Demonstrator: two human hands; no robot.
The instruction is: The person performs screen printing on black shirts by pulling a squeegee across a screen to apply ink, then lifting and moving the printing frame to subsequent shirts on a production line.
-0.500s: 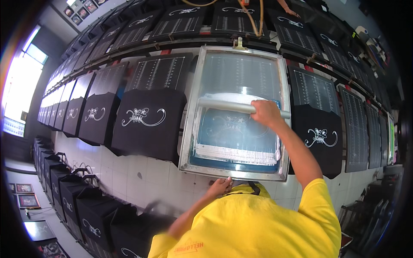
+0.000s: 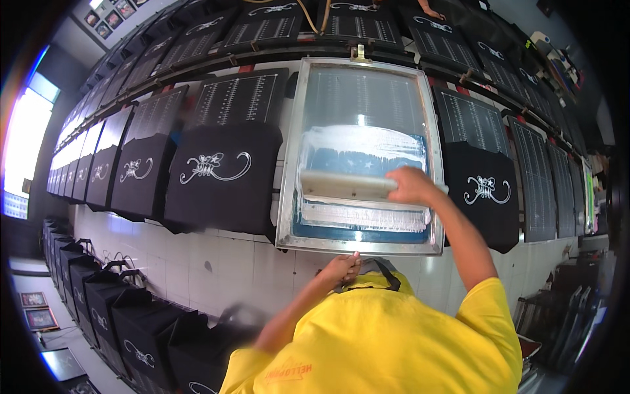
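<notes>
A squeegee (image 2: pixel 348 186) with a long pale bar lies across the mesh of a metal-edged printing screen (image 2: pixel 284 197). My right hand (image 2: pixel 413 186) is closed around the squeegee's right part. White ink (image 2: pixel 361 139) is spread in a ragged band on its far side, and another white strip (image 2: pixel 364 217) lies on its near side. Between the far band and the bar, blue stencil shows. At the near edge of the screen, my left hand (image 2: pixel 342 268) has curled fingers, with the thumb up against the frame. The mesh and squeegee partly cover what lies beneath.
Black shirts with white swirl prints lie on boards to the left (image 2: pixel 220 177) and right (image 2: pixel 485 190). A hinge clamp (image 2: pixel 357 52) holds the screen's far edge to a rail. More printed shirts (image 2: pixel 141 351) line the lower left. Another person's hand (image 2: pixel 433 12) rests at the far row.
My right hand has drawn the squeegee nearer to me and tilted it, uncovering the white band and stencil beyond. My left hand stays at the near edge. The view has shifted slightly.
</notes>
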